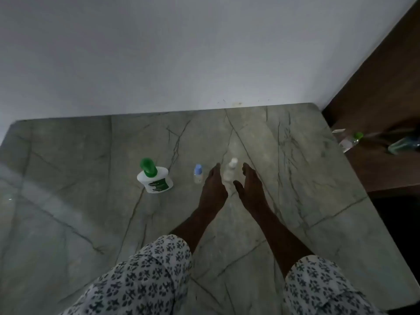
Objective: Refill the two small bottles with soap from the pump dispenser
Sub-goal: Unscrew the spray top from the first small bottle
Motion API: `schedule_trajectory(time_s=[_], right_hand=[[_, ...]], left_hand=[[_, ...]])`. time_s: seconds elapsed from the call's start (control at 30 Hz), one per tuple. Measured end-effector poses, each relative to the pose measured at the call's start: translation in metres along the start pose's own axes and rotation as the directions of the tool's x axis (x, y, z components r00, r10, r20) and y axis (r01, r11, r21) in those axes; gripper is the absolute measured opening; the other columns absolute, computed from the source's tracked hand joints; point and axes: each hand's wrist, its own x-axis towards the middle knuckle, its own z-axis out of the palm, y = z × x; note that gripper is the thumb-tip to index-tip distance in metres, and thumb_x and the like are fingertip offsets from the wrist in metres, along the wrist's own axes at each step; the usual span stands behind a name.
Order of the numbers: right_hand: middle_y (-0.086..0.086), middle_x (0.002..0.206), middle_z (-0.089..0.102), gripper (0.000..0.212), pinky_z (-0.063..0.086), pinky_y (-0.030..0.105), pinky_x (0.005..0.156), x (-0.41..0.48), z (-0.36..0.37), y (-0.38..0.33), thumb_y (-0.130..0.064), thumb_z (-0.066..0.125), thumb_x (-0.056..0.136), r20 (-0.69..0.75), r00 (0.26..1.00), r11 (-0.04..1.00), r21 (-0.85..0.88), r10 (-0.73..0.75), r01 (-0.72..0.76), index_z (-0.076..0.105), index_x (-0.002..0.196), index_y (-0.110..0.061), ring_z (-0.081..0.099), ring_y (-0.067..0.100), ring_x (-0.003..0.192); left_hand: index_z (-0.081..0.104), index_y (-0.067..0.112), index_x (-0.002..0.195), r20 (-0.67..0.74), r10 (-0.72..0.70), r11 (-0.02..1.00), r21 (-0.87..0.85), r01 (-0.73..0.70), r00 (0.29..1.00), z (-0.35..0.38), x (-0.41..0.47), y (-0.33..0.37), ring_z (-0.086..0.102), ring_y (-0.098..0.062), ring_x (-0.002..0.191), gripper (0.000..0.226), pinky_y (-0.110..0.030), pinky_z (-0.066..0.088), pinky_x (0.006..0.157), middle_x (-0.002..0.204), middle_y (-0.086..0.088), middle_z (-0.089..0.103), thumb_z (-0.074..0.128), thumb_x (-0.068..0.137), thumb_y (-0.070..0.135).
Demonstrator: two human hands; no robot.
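On the marble table (318, 178), the pump dispenser (155, 176) with the green top stands left of a blue-capped small bottle (198, 173). The white-capped small bottle (230, 170) stands upright between the two hands. The left hand (212, 187) and right hand (251, 189) are open flat beside it, holding nothing; whether they touch it is unclear.

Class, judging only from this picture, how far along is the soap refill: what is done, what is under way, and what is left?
Done: nothing visibly; the blue-capped bottle and white-capped bottle stand capped on the table. Under way: the left hand and right hand flank the white-capped bottle, open. Left: uncapping, then filling both from the pump dispenser, which stands untouched.
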Motion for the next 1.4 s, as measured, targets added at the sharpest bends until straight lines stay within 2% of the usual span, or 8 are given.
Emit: schedule_trajectory(time_s=[0.1,0.23,0.37,0.5,0.67,1.0,1.2,1.4], right_hand=[[0.022,0.144,0.045,0.076,0.039,0.039,0.108,0.013,0.008,0.008,-0.047,0.051,0.092,-0.001,0.999,0.999,0.015,-0.043,0.043,0.031,0.146,0.004,0.046,0.033,0.132],[0.018,0.139,0.052,0.063,0.045,0.043,0.104,0.019,0.022,0.017,-0.016,0.066,0.09,-0.021,0.994,0.994,0.025,-0.103,0.104,0.037,0.143,0.002,0.052,0.03,0.127],[0.012,0.12,0.065,0.045,0.047,0.024,0.086,0.023,0.033,0.019,-0.013,0.068,0.088,-0.079,0.994,0.994,0.072,-0.078,0.083,0.052,0.129,-0.002,0.063,0.026,0.109],[0.005,0.112,0.067,0.038,0.042,0.007,0.082,-0.001,0.023,0.005,-0.017,0.069,0.088,-0.091,0.993,0.985,0.143,-0.079,0.092,0.057,0.123,-0.007,0.063,0.013,0.099],[-0.007,0.116,0.061,0.044,0.047,0.013,0.09,-0.077,0.013,-0.001,-0.021,0.07,0.088,0.058,0.995,0.978,0.196,-0.086,0.073,0.055,0.128,-0.01,0.06,0.007,0.105],[-0.019,0.11,0.059,0.047,0.036,-0.002,0.087,-0.156,0.033,0.037,-0.039,0.064,0.079,0.079,0.959,0.957,0.12,-0.274,0.264,0.061,0.12,-0.014,0.048,-0.026,0.103],[-0.036,0.098,0.052,0.035,0.034,-0.005,0.079,-0.15,0.035,0.049,-0.039,0.065,0.077,0.015,0.895,0.895,0.021,-0.445,0.445,0.062,0.109,-0.024,0.05,-0.027,0.094],[-0.022,0.077,0.064,0.025,0.045,0.008,0.066,-0.144,0.034,0.047,-0.047,0.075,0.074,0.066,0.868,0.869,-0.022,-0.493,0.495,0.054,0.088,-0.044,0.063,-0.001,0.079]], left_hand=[[0.038,-0.003,0.139,-0.008,-0.104,0.993,-0.049,0.103,0.995,0.004,0.01,0.001,0.049,-0.031,0.124,0.046,-0.034,0.038,0.109,0.135,-0.023,0.048,0.048,0.094,-0.003],[0.049,-0.003,0.131,-0.034,-0.117,0.991,-0.076,0.114,0.993,0.015,0.013,-0.007,0.054,-0.021,0.117,0.038,0.007,0.03,0.083,0.126,-0.017,0.057,0.041,0.094,-0.006],[0.061,0.006,0.115,-0.016,-0.112,0.976,-0.19,0.107,0.994,0.022,0.019,-0.019,0.057,0.008,0.086,0.03,-0.008,0.043,0.077,0.101,0.002,0.064,0.044,0.093,-0.007],[0.061,0.005,0.119,0.005,-0.06,0.984,-0.168,0.06,0.998,0.008,-0.003,-0.014,0.062,-0.005,0.092,0.04,-0.011,0.049,0.083,0.106,-0.004,0.068,0.043,0.087,-0.011],[0.061,0.004,0.124,0.117,0.05,0.992,-0.122,-0.035,0.992,-0.014,-0.072,-0.027,0.066,-0.018,0.1,0.041,-0.023,0.052,0.089,0.113,-0.009,0.068,0.059,0.083,-0.001],[0.07,0.012,0.11,0.232,0.233,0.972,-0.046,-0.229,0.944,-0.013,-0.145,-0.069,0.069,-0.011,0.085,0.032,-0.033,0.055,0.073,0.097,0.0,0.073,0.067,0.084,0.029],[0.071,0.013,0.099,0.158,0.316,0.943,0.053,-0.328,0.935,0.001,-0.146,-0.077,0.067,-0.013,0.074,0.041,-0.038,0.055,0.067,0.085,0.0,0.071,0.054,0.082,0.046],[0.069,0.01,0.074,0.184,0.319,0.918,0.185,-0.351,0.93,-0.002,-0.14,-0.071,0.06,-0.015,0.059,0.038,-0.028,0.05,0.058,0.065,-0.003,0.066,0.068,0.079,0.048]])
